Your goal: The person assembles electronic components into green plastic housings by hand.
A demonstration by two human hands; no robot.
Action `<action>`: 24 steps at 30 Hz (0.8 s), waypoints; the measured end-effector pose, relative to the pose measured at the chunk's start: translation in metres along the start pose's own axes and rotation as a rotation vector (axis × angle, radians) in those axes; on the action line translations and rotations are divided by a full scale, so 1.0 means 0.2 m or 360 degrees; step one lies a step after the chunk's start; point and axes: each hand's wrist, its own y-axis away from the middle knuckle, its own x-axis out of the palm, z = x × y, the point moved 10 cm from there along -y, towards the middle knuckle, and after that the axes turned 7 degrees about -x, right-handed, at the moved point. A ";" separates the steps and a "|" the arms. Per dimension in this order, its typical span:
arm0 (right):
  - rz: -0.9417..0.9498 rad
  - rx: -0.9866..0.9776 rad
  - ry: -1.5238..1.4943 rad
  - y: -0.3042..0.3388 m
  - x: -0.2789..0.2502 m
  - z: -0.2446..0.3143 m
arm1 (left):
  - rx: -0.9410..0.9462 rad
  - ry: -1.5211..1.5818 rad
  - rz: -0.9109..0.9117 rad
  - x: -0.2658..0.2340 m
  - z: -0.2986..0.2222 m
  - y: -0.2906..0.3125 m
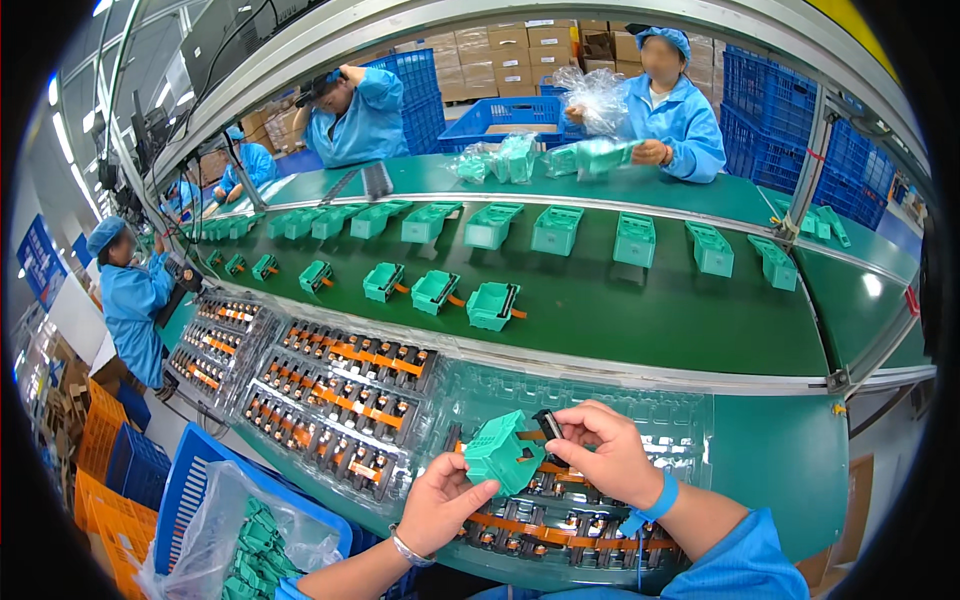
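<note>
My left hand point(444, 505) is closed on a green plastic housing point(503, 455), thumb in front and fingers around its left side. Between the thumb and fingers of my right hand point(604, 452) is a small black part point(549, 425), held just right of the housing. An orange flex strip point(530, 436) shows between the black part and the housing; how it joins them is hidden. Beneath both hands lies a clear plastic tray point(680, 420) holding black parts with orange strips point(530, 527). A blue strap circles my right wrist and a metal bracelet my left.
More filled trays point(340, 385) lie to the left. Ahead, a green conveyor point(640, 320) carries two rows of green housings point(555, 232). At lower left, a blue crate point(190, 490) holds green pieces in a plastic bag. Across the belt, a co-worker point(665, 105) handles bagged housings; metal frame bars cross above.
</note>
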 end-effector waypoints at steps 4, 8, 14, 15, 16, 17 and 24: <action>0.0081 0.0030 -0.0007 0.01 0.04 -0.02 | 0.0013 -0.0020 -0.0002 0.01 -0.01 0.00; 0.0080 0.0036 -0.0116 0.01 0.06 -0.11 | -0.0016 0.0002 0.0055 0.04 -0.01 0.01; 0.0175 0.0436 -0.0604 0.05 0.12 -0.27 | -0.0027 0.0035 0.0034 0.02 -0.01 0.00; 0.0220 0.0394 -0.0488 0.05 0.12 -0.26 | -0.0026 0.0036 0.0035 0.03 -0.01 0.00; 0.0263 0.0352 -0.0372 0.05 0.13 -0.25 | -0.0028 0.0009 0.0043 0.04 -0.01 0.01; 0.0245 0.0352 -0.0455 0.06 0.14 -0.25 | -0.0031 -0.0019 0.0052 0.06 -0.01 0.01; 0.0275 0.0453 -0.0562 0.07 0.15 -0.21 | 0.0071 0.0025 0.0034 0.08 -0.05 0.05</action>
